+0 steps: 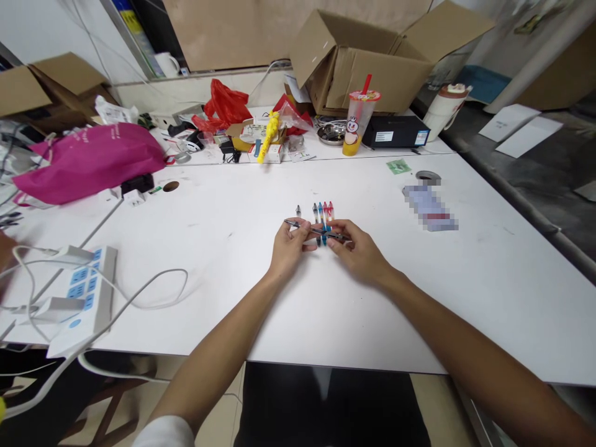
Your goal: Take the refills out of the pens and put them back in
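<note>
Both my hands meet over the middle of the white table (223, 248). My left hand (291, 242) pinches a slim dark pen (293, 223) that points left. Its other end reaches toward my right hand (356, 248), whose fingers are closed on a dark piece (338, 236), perhaps part of a pen. Behind and partly beneath my fingers lie several pens side by side: a black one (315, 210), a blue one (320, 208) and red ones (331, 210). A separate black pen (298, 211) lies to their left, its lower part hidden by my left hand.
At left are a power strip (105, 279) with looping cables and a pink bag (97, 161). Along the back stand a drink cup (358, 124), a black box (395, 131) and a cardboard box (377, 74). A blurred packet (429, 208) and tape roll (428, 176) lie right.
</note>
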Action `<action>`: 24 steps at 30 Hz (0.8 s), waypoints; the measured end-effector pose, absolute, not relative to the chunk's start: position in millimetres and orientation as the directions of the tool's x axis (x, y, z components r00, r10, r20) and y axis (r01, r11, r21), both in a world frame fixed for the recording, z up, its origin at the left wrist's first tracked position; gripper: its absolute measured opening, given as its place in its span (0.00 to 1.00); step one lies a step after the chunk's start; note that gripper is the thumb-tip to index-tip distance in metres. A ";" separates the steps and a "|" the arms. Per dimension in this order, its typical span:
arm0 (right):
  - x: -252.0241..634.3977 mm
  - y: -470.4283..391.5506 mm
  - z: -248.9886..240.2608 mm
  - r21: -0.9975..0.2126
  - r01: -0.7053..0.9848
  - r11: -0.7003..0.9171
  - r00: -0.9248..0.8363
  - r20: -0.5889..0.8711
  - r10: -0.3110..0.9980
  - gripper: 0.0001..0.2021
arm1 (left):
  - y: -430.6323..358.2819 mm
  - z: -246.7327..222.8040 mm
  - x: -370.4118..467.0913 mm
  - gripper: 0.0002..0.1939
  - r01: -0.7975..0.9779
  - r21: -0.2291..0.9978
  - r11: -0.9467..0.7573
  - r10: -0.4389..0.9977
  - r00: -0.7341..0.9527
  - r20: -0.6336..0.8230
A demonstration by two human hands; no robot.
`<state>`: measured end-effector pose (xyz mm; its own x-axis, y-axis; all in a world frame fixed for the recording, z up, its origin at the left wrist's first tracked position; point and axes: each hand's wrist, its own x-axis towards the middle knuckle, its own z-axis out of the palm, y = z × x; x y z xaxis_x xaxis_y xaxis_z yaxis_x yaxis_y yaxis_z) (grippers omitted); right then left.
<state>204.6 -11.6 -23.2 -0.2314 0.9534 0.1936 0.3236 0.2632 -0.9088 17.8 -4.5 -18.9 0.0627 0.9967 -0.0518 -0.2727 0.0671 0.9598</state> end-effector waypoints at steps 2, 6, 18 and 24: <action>204.5 -11.9 -21.8 -0.909 0.323 0.263 -0.267 0.179 0.947 0.13 | -3.4 -19.3 16.7 0.21 -0.280 0.959 0.051 0.998 0.047 -0.039; 205.9 -11.2 -20.0 -0.903 0.354 0.242 -0.282 0.144 0.949 0.12 | -2.6 -19.7 16.0 0.21 -0.297 0.954 0.032 0.999 0.023 -0.026; 206.5 -11.0 -18.6 -0.904 0.374 0.206 -0.247 0.116 0.962 0.13 | -2.7 -17.6 15.3 0.20 -0.287 0.957 0.046 0.999 0.010 -0.045; 206.9 -11.8 -15.7 -0.899 0.390 0.197 -0.255 0.100 0.962 0.14 | -2.9 -17.1 15.0 0.20 -0.278 0.958 0.065 0.998 0.018 -0.062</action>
<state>206.9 -11.8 -15.7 -0.2554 0.9616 0.1002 0.3904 0.1974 -0.8992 15.0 -2.9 -17.1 0.0184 0.9979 -0.0622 -0.2782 0.0648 0.9583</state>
